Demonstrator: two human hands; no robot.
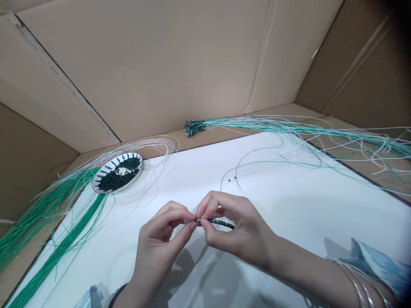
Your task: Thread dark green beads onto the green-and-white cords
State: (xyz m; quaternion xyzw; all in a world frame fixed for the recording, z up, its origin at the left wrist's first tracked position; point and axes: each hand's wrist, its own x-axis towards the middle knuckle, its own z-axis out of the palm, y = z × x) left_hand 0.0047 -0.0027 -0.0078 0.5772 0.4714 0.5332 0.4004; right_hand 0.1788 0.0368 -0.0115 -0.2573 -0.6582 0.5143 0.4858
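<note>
Near the front middle of the white board, my left hand [165,237] and my right hand [239,224] meet with their fingertips almost touching. Thumb and forefinger of my right hand pinch a beaded strand [221,222] of small dark beads, which runs back under the palm. A short pale bit of the strand shows between the two pinches. My left thumb and forefinger close on its tip, where a dark speck shows; whether that is a bead I cannot make out. Thin green cords rise from behind my right hand.
A patterned plate [94,183] holds many dark green beads at the left. Green strands [67,244] and white cords [167,145] lie around it. A beaded bundle [194,127] with long tails lies along the back. Two loose beads [235,177] rest on the white board [289,184]; cardboard walls [180,64] enclose it.
</note>
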